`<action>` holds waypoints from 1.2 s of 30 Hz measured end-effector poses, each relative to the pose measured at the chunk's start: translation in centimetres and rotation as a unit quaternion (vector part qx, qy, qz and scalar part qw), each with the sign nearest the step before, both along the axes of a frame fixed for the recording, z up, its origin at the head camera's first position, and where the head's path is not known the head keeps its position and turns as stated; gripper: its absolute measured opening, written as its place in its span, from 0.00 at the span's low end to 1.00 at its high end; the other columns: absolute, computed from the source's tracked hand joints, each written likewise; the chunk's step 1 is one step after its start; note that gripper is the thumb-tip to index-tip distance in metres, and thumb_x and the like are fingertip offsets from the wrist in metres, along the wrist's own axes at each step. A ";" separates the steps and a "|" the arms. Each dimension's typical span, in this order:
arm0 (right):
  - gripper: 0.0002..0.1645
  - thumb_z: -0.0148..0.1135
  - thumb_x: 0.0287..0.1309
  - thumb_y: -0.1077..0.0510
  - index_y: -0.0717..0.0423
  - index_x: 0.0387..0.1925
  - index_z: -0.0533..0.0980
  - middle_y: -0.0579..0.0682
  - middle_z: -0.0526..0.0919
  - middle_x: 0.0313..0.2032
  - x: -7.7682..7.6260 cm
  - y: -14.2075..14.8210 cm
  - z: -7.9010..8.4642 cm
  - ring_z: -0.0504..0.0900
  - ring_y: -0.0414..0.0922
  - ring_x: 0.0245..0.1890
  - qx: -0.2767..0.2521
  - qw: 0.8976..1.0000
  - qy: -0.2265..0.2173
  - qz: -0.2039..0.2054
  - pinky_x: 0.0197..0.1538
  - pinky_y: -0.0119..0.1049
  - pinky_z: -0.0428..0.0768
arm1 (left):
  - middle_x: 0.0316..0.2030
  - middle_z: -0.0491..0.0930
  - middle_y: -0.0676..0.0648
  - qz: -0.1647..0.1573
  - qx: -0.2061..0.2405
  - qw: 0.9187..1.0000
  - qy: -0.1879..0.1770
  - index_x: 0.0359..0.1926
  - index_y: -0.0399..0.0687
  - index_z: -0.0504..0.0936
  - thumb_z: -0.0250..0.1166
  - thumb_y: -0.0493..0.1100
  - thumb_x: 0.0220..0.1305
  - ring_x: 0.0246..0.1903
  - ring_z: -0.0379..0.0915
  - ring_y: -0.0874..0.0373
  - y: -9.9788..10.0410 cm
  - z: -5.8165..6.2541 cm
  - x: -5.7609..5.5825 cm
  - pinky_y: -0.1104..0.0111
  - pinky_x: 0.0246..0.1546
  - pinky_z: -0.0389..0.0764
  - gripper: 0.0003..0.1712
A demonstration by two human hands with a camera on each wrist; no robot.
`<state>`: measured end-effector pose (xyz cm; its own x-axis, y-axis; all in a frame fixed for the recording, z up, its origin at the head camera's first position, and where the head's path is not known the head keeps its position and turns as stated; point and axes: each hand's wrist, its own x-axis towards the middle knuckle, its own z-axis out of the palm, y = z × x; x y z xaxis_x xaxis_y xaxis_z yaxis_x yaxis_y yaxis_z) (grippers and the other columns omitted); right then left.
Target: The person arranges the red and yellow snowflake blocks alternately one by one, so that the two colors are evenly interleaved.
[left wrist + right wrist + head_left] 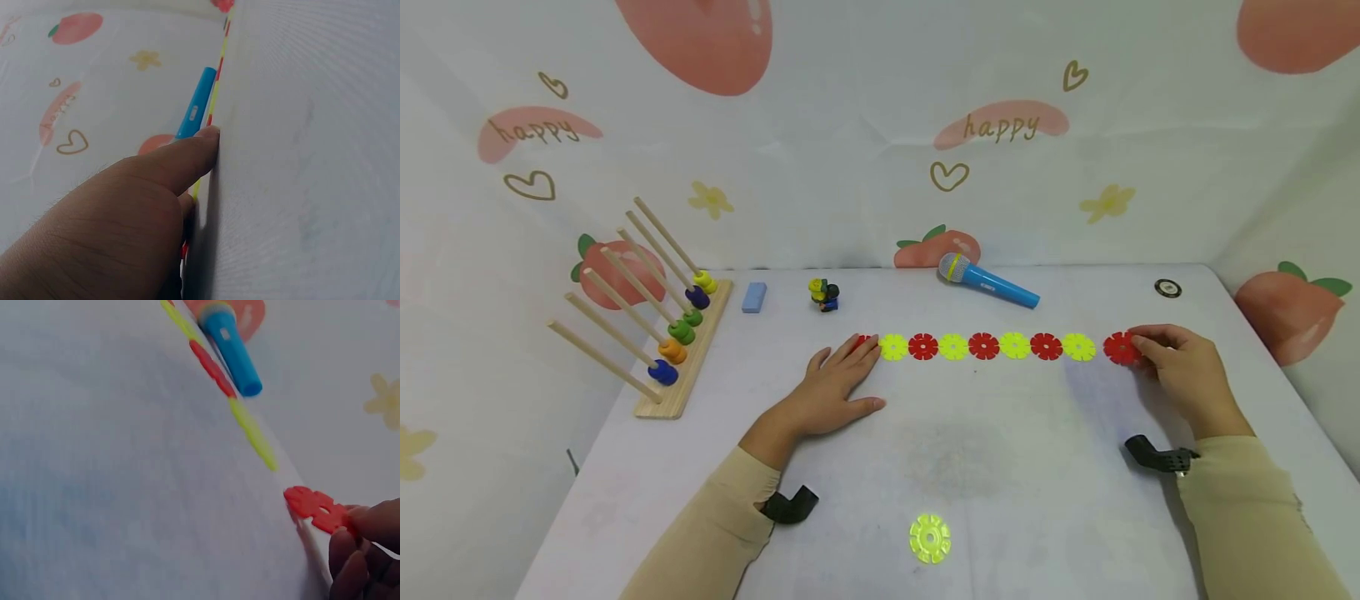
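A row of notched plastic discs, alternating red and yellow, runs across the table. My left hand [837,387] lies with fingers extended, its fingertips on the red disc [867,340] at the row's left end and partly covering it. My right hand [1187,367] pinches a red disc [1122,348] by its right edge, between thumb and fingers. In the right wrist view this red disc [315,509] is tilted, a small gap apart from the last yellow disc [253,435]. Closer to me, a single yellow disc [930,538] lies flat on the table.
A blue toy microphone [992,282] lies behind the row. A wooden peg stand [685,367] with coloured beads is at the left, near a blue block [754,297] and a small figurine [824,295]. At the back right lies a black round chip [1167,288].
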<state>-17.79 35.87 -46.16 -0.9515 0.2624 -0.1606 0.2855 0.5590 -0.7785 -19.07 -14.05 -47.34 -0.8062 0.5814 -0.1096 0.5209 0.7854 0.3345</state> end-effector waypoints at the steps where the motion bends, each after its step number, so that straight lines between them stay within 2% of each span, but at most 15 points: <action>1: 0.36 0.47 0.66 0.35 0.56 0.62 0.69 0.58 0.72 0.50 0.0 0.2 0.0 0.73 0.54 0.43 0.006 1.000 -0.004 0.003 0.32 0.26 0.76 | 0.74 0.39 0.57 0.000 0.001 1.000 0.000 0.76 0.56 0.46 0.48 0.73 0.62 0.72 0.26 0.55 0.0 0.0 0.0 0.44 0.64 0.34 0.49; 4: 0.33 0.49 0.68 0.39 0.59 0.62 0.69 0.62 0.71 0.52 -0.1 0.2 0.3 0.73 0.56 0.44 0.052 0.998 -0.006 0.029 0.34 0.32 0.78 | 0.74 0.39 0.58 0.000 0.002 1.000 0.001 0.76 0.56 0.46 0.48 0.74 0.62 0.72 0.26 0.55 0.0 0.0 0.0 0.44 0.64 0.33 0.50; 6: 0.31 0.51 0.68 0.44 0.63 0.61 0.68 0.67 0.69 0.53 -0.1 0.0 0.9 0.72 0.61 0.46 0.115 0.991 -0.003 0.070 0.39 0.45 0.79 | 0.74 0.38 0.58 0.000 0.000 1.000 0.002 0.76 0.57 0.46 0.48 0.74 0.61 0.72 0.26 0.55 0.0 -0.1 0.0 0.44 0.64 0.33 0.50; 8: 0.32 0.54 0.67 0.47 0.66 0.63 0.66 0.70 0.66 0.57 -0.1 -0.3 1.6 0.67 0.67 0.52 0.185 0.974 -0.015 0.130 0.48 0.58 0.74 | 0.74 0.38 0.58 -0.001 -0.002 1.000 0.003 0.76 0.57 0.46 0.48 0.74 0.61 0.72 0.25 0.55 0.0 -0.1 0.0 0.44 0.64 0.34 0.50; 10: 0.37 0.58 0.64 0.47 0.67 0.65 0.63 0.72 0.60 0.62 0.0 -0.7 2.4 0.60 0.70 0.59 0.226 0.953 -0.038 0.199 0.54 0.67 0.64 | 0.74 0.38 0.58 0.000 -0.002 1.000 0.003 0.76 0.57 0.46 0.48 0.74 0.61 0.72 0.26 0.55 0.0 -0.1 0.0 0.44 0.64 0.34 0.50; 13: 0.49 0.59 0.60 0.39 0.68 0.69 0.56 0.73 0.52 0.67 0.4 -1.4 3.3 0.49 0.72 0.65 0.227 0.928 -0.097 0.280 0.57 0.70 0.52 | 0.74 0.38 0.58 0.001 -0.003 1.000 0.003 0.76 0.57 0.46 0.48 0.74 0.61 0.72 0.26 0.55 0.0 0.0 -0.1 0.44 0.64 0.34 0.50; 16: 0.54 0.58 0.58 0.34 0.68 0.70 0.54 0.73 0.48 0.68 0.8 -1.9 3.7 0.46 0.72 0.66 0.221 0.917 -0.126 0.306 0.58 0.70 0.49 | 0.74 0.39 0.58 0.002 -0.002 1.000 0.002 0.76 0.57 0.46 0.49 0.74 0.61 0.72 0.26 0.55 0.0 -0.1 -0.1 0.44 0.64 0.34 0.50; 19: 0.55 0.57 0.58 0.33 0.69 0.70 0.53 0.74 0.48 0.67 0.9 -2.0 3.8 0.47 0.73 0.65 0.231 0.914 -0.123 0.311 0.58 0.70 0.49 | 0.74 0.38 0.58 -0.001 -0.003 1.000 0.001 0.76 0.57 0.45 0.48 0.74 0.61 0.72 0.25 0.56 0.0 -0.1 -0.1 0.43 0.64 0.34 0.50; 36: 0.57 0.58 0.56 0.31 0.65 0.71 0.52 0.70 0.47 0.70 1.0 -2.1 3.8 0.48 0.71 0.66 0.218 0.913 -0.132 0.318 0.58 0.69 0.50 | 0.74 0.37 0.58 -0.006 -0.010 1.000 0.008 0.76 0.58 0.45 0.46 0.75 0.61 0.72 0.25 0.55 0.0 -0.2 -0.1 0.43 0.64 0.34 0.50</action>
<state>-16.78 33.79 -42.37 -0.8772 -0.2361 -0.4181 -0.0595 0.9175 -0.3933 -19.17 -14.09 -47.58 -0.8007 0.5890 -0.1091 0.5356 0.7855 0.3099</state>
